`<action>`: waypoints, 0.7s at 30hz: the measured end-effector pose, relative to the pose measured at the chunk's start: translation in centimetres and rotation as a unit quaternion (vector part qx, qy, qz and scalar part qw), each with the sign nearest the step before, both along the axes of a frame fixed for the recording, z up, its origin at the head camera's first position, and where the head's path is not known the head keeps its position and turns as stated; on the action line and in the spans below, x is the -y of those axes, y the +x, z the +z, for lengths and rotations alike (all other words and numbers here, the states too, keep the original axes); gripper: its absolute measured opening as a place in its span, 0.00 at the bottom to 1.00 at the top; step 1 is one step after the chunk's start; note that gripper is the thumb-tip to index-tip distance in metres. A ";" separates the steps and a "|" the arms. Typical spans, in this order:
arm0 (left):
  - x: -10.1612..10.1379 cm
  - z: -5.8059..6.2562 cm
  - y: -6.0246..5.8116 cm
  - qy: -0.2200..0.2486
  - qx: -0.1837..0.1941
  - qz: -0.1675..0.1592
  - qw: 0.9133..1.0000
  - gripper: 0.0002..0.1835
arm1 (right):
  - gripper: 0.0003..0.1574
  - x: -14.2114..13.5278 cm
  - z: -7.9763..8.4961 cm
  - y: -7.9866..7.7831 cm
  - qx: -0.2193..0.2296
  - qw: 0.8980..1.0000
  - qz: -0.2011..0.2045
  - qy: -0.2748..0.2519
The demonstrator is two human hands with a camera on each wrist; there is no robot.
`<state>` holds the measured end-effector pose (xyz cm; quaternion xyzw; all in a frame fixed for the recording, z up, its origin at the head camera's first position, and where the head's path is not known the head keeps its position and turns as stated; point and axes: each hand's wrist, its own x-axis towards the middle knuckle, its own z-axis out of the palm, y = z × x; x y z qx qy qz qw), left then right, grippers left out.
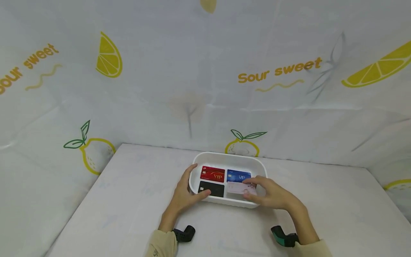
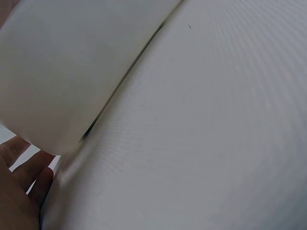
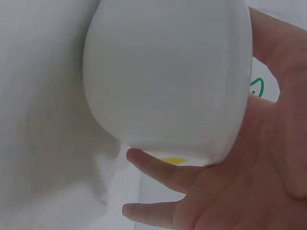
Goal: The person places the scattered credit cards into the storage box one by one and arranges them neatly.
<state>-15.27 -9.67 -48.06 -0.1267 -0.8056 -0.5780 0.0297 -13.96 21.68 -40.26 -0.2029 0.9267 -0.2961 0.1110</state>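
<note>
A white plastic tray [image 1: 229,204] stands on the table in the head view. Inside it lie a red VIP card [image 1: 212,174], a blue VIP card [image 1: 238,175] and a black card [image 1: 212,189]. My left hand [image 1: 185,192] holds the tray's left end, thumb over the front rim and fingers along the outer side. A pale pink card [image 1: 237,187] is pinched by the thumb and index finger of my right hand [image 1: 273,193] over the tray's front right part, covering the blue card's lower edge. In the right wrist view, the tray wall [image 3: 168,72] hides those fingertips.
The white-covered table [image 1: 128,210] extends to both sides of the tray. Behind it hangs a pale cloth [image 1: 154,82] printed with lemons and lettering. A black wrist device [image 1: 184,234] is on the left wrist, and another wrist device [image 1: 284,237] on the right.
</note>
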 end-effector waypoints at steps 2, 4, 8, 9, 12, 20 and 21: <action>0.0 0.0 0.0 0.002 -0.002 0.000 1.000 0.53 | 0.33 0.2 0.2 -0.1 0.004 1.000 0.000 0.009; 0.0 0.0 0.0 0.002 -0.002 0.000 1.000 0.53 | 0.33 0.3 0.4 -0.1 0.010 1.000 0.002 0.022; 0.0 0.0 0.0 -0.003 0.000 0.001 1.000 0.53 | 0.32 0.6 0.8 -0.2 0.030 0.998 -0.009 0.053; 0.0 0.0 0.0 -0.003 0.000 0.002 1.000 0.53 | 0.32 0.6 0.8 -0.2 0.034 0.997 -0.013 0.062; 0.0 0.0 0.0 -0.004 0.002 0.004 1.000 0.53 | 0.32 0.8 0.9 -0.3 0.044 0.995 -0.026 0.084; 0.0 0.1 0.0 -0.008 0.003 0.007 1.000 0.54 | 0.36 1.2 0.7 -0.8 0.073 0.993 -0.043 0.078; 0.0 0.0 0.0 -0.009 0.002 0.007 1.000 0.54 | 0.36 1.3 0.7 -0.8 0.074 0.994 -0.044 0.074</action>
